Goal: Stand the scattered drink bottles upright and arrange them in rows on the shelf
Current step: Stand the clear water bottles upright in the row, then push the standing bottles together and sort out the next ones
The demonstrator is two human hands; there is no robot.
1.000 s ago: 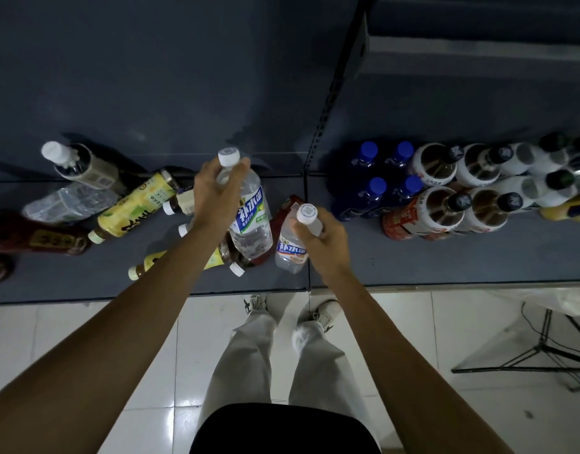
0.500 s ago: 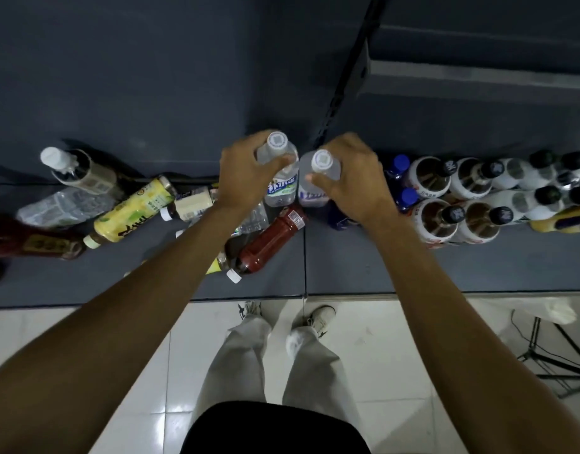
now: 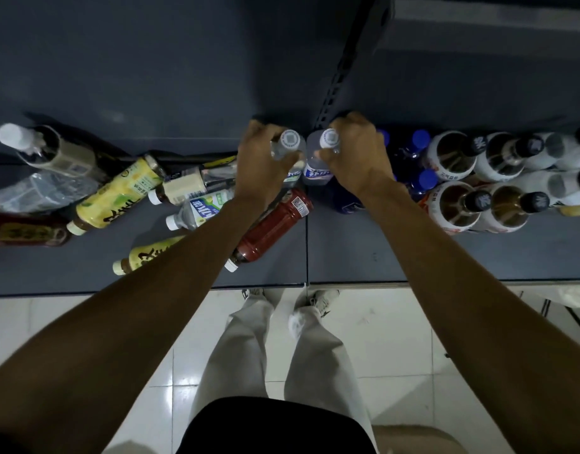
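Much of the two clear bottles is hidden: the left hand (image 3: 262,165) wraps the neck and shoulder of the left clear bottle (image 3: 290,142), and the right hand (image 3: 357,162) clenches round the right clear bottle (image 3: 318,168), so only white caps and a strip of blue-and-white label show. The label writing is too blurred to read. Both bottles stand upright side by side near the back of the shelf (image 3: 364,253), at about 12 o'clock from the person's feet.

At 9 to 10 o'clock of the left hand lies a scatter of toppled bottles: a yellow tea bottle (image 3: 118,194) with bold black characters I cannot make out, a small clear bottle (image 3: 200,208) with a blue-lettered label, and a second yellow bottle (image 3: 147,257) partly covered by the left forearm. A red bottle (image 3: 272,227) lies at 6 o'clock of the left hand, its white barcode patch facing up. The left edge cuts off a dark red bottle (image 3: 23,231).

At 3 o'clock of the right hand stand blue-capped bottles (image 3: 421,158), half in shadow, then black-capped bottles (image 3: 472,204) running out of view.
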